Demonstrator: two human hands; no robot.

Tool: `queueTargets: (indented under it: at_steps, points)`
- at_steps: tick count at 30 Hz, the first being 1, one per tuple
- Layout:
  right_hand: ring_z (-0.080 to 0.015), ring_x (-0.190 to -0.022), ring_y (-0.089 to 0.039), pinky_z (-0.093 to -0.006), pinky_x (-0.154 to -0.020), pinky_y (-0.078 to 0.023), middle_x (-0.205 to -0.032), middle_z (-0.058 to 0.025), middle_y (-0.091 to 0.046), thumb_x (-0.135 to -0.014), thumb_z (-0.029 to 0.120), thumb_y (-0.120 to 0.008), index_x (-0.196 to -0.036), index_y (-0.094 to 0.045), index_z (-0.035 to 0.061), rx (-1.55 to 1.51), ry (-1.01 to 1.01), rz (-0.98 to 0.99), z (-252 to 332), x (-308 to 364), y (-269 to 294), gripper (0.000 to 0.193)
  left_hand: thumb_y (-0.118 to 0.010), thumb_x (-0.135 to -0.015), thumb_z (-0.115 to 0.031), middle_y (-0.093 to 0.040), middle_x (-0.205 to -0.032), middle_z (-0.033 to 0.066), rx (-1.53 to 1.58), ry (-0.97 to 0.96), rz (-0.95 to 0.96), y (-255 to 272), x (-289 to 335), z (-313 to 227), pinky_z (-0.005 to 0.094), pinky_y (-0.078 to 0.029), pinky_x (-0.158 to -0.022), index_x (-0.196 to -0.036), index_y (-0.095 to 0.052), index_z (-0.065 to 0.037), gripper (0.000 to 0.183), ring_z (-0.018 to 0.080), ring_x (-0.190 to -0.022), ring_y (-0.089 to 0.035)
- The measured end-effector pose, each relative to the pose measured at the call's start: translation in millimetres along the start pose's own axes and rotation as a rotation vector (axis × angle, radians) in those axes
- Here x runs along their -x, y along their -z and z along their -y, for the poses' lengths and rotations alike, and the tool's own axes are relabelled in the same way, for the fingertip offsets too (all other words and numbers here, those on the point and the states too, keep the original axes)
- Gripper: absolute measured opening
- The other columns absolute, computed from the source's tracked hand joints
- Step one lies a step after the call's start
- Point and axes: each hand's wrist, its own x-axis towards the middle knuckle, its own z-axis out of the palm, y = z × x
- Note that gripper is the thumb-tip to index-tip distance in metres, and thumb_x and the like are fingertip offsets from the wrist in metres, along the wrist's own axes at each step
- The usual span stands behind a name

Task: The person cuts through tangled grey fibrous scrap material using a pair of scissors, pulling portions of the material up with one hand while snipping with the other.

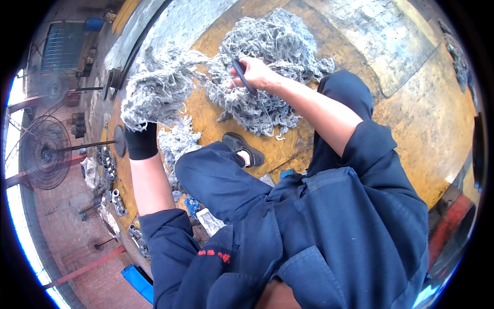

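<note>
My left hand, wearing a black glove or cuff (141, 140), holds up a large tangled clump of grey yarn waste (159, 85); the fibres hide its fingers. My bare right hand (253, 75) is closed around a slim dark tool (240, 68) with a thin pointed end, whose exact kind I cannot make out. It is over the near left part of a big heap of grey yarn waste (275, 44). Strands stretch between the raised clump and the heap. A smaller pale tuft (179, 139) lies beside my left forearm.
The heap rests on a worn yellow-brown floor (411, 129), with a grey sheet (378, 38) beyond it. My dark shoe (243, 148) is just nearer than the heap. Standing fans (46, 152) and metal parts (118, 202) are at the left, a red-and-black object (450, 226) at the right.
</note>
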Motion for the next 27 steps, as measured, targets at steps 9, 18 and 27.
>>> queueTargets:
  at_steps: [9,18,27]
  points:
    - [-0.0234,-0.072,-0.066,-0.0353,-0.063,-0.058,-0.082,-0.0124,-0.058,-0.083,-0.005,-0.056,-0.102,-0.046,-0.0029,-0.740,-0.041,0.062,22.4,-3.1,-31.0,0.023,-0.046,-0.094,-0.020,-0.064,-0.106,0.0104,-0.007,0.071,0.069,2.3,1.4,44.8,0.0327,-0.052,-0.079,-0.115,-0.055,0.000,0.031,0.0192,-0.090,-0.062]
    - [-0.0142,-0.078,-0.059,-0.0297,-0.072,-0.049,-0.083,-0.0054,-0.060,-0.075,0.022,-0.074,-0.090,-0.054,0.0047,-0.710,0.175,0.028,45.4,7.5,6.3,0.030,-0.055,-0.086,-0.021,-0.063,-0.111,0.0099,0.215,0.375,0.104,24.1,-29.0,140.8,0.0341,-0.048,-0.087,-0.118,-0.055,-0.004,0.036,0.0216,-0.099,-0.061]
    - [-0.0245,-0.086,-0.058,-0.0358,-0.077,-0.046,-0.089,-0.0168,-0.058,-0.060,0.036,-0.085,-0.101,-0.052,-0.0026,0.153,0.298,-0.097,33.7,-5.0,-14.2,0.065,-0.039,-0.092,-0.029,-0.060,-0.115,0.0169,0.676,0.598,0.132,-9.5,-63.4,202.4,0.0420,-0.050,-0.089,-0.122,-0.052,0.000,0.044,0.0296,-0.098,-0.063]
